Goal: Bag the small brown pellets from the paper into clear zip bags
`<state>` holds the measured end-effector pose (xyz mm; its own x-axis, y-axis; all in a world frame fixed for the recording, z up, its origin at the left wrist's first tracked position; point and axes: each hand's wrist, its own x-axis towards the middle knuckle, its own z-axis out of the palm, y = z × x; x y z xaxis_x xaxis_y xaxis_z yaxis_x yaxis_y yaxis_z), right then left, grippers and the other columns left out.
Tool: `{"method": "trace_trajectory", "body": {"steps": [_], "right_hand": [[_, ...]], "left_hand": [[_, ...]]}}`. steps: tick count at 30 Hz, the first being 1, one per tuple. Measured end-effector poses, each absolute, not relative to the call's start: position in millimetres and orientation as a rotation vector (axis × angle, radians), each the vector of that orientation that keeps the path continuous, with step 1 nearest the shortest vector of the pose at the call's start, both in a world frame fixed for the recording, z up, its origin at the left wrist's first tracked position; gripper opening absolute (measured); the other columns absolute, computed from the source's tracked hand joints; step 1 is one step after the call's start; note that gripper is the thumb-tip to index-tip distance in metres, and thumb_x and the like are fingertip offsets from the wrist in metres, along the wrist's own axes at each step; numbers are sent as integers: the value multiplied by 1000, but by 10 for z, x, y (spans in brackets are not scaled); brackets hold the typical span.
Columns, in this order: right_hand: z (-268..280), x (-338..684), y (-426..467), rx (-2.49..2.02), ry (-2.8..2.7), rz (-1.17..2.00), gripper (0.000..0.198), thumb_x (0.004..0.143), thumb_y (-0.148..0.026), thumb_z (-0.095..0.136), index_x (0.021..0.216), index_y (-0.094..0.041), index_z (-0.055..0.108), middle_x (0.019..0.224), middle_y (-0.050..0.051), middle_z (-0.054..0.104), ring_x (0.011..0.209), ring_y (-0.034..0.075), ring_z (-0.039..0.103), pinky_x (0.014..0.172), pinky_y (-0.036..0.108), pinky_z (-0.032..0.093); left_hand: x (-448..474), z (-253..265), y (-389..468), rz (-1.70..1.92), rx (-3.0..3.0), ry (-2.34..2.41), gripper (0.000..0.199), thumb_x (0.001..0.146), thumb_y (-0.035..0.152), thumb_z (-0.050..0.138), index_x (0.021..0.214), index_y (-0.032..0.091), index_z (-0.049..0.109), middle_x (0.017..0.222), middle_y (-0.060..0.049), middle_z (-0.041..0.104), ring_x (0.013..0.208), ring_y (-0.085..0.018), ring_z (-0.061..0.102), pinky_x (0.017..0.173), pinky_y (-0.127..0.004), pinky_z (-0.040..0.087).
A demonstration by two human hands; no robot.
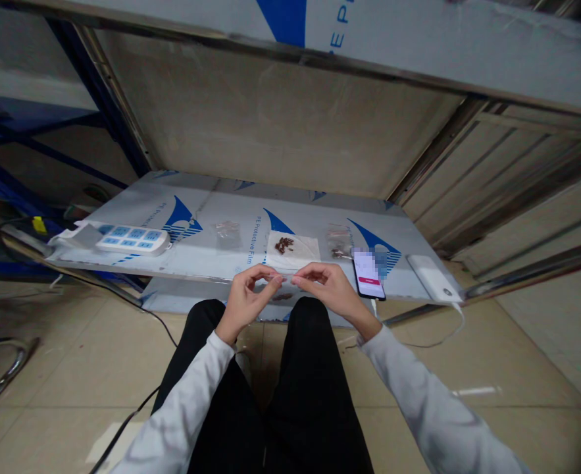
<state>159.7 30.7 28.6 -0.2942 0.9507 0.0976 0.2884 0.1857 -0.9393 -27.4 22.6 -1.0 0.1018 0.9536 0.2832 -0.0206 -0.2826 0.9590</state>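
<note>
Here both hands meet over the near edge of the tabletop, above the person's knees. The left hand and the right hand each pinch one end of a small clear bag, thumb against forefinger, so each grip is pressed together on the plastic. The bag's long axis runs left to right between the two hands, level with the tabletop edge, and neither hand is nearer than the other. Just beyond the fingertips lies a white sheet with a little heap of brown pieces. A phone and a power bank lie to the right, a power strip well to the left.
</note>
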Motion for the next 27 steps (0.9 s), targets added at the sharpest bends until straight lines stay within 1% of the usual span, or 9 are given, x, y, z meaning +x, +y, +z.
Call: {"method": "trace_trajectory", "body": {"steps": [3, 5, 9, 12, 15, 17, 20, 24, 27], "right_hand": [[323, 1582, 293, -1188, -1761, 1073, 21, 77, -39, 68, 78, -18, 70, 77, 4, 71, 71, 16, 63, 68, 29, 47], [342, 1569, 284, -1207, -1759, 1061, 21, 77, -39, 68, 77, -18, 70, 78, 4, 72, 72, 16, 63, 68, 29, 48], [305, 1572, 266, -1193, -1613, 1201, 26, 72, -43, 72, 80, -18, 69, 81, 5, 72, 74, 17, 65, 71, 30, 50], [254, 1590, 249, -1184, -1513, 1263, 27, 70, -43, 73, 76, -17, 68, 76, 4, 71, 70, 16, 65, 70, 29, 51], [244, 1595, 231, -1179, -1536, 1225, 26, 70, -43, 73, 73, -17, 67, 71, 3, 70, 66, 15, 63, 66, 28, 50], [251, 1590, 219, -1174, -1574, 1197, 26, 72, -43, 72, 72, -17, 67, 69, 3, 70, 65, 15, 63, 64, 28, 49], [242, 1580, 195, -1167, -1594, 1197, 26, 73, -43, 72, 72, -18, 68, 72, 4, 71, 67, 16, 64, 65, 28, 50], [168, 1578, 140, -1141, -1547, 1236, 25, 74, -43, 71, 82, -19, 69, 83, 5, 73, 76, 18, 66, 71, 30, 52], [107, 1589, 109, -1153, -1500, 1181, 23, 76, -41, 70, 80, -19, 68, 78, 4, 71, 71, 17, 65, 68, 29, 51]], "left_hand": [[-282, -5, 234, 1273, 1471, 941, 17, 79, 32, 67, 82, 15, 67, 82, -6, 70, 78, -17, 65, 73, -27, 50], [-280, 4, 240, 1245, 1503, 940, 16, 78, 31, 67, 81, 15, 68, 80, -6, 70, 77, -17, 65, 74, -28, 51], [-276, 11, 239, 1291, 1517, 972, 15, 80, 30, 66, 78, 15, 68, 76, -5, 70, 72, -16, 64, 72, -27, 50], [-283, -5, 241, 1308, 1512, 973, 15, 79, 30, 67, 78, 15, 68, 76, -5, 70, 74, -16, 64, 72, -26, 49], [-283, -20, 247, 1242, 1515, 934, 15, 77, 30, 69, 82, 16, 69, 83, -6, 71, 81, -17, 65, 77, -27, 50], [-272, -22, 245, 1196, 1528, 930, 17, 77, 31, 69, 83, 16, 70, 85, -6, 72, 82, -17, 65, 77, -28, 50], [-243, -13, 225, 1191, 1545, 965, 18, 78, 33, 68, 81, 16, 71, 78, -6, 72, 75, -17, 65, 72, -28, 51], [-204, 9, 193, 1235, 1548, 996, 18, 78, 33, 68, 73, 16, 68, 73, -5, 69, 71, -17, 63, 70, -28, 49], [-194, 4, 191, 1205, 1572, 987, 18, 78, 33, 67, 73, 16, 69, 71, -5, 69, 70, -17, 63, 70, -28, 49]]}}
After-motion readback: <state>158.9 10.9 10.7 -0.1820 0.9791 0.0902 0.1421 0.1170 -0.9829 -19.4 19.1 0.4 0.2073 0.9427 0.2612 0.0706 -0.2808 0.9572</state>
